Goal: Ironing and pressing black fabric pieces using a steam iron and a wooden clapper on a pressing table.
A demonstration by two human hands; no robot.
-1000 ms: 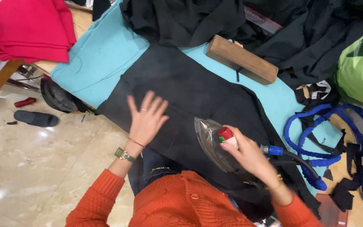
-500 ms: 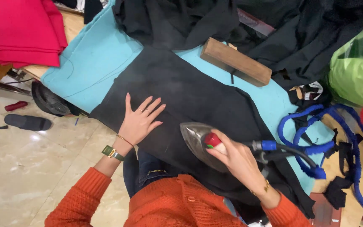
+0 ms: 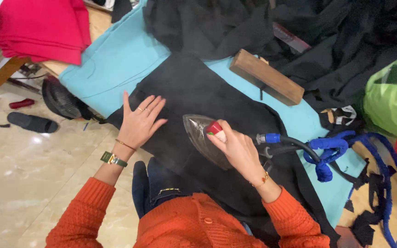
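A black cloth [image 3: 198,87] lies flat on a turquoise ironing pad [image 3: 116,59]. My left hand [image 3: 141,121] rests on the cloth near its left edge, palm down and fingers spread. My right hand [image 3: 235,147] grips the handle of a steam iron [image 3: 201,135], whose metal sole sits on the cloth with its tip pointing left, close to my left hand. A faint haze of steam hangs over the cloth. A blue-wrapped hose [image 3: 327,151] runs from the iron's back to the right.
A wooden block [image 3: 265,76] lies on the pad behind the iron. Dark fabric [image 3: 336,46] is heaped at the back, red cloth [image 3: 42,27] at top left, a green bag [image 3: 391,92] at right. A slipper [image 3: 32,122] and a black fan-like object [image 3: 60,98] sit on the tiled floor.
The iron has slid left across the black cloth toward my left hand. My left hand stays flat on the cloth.
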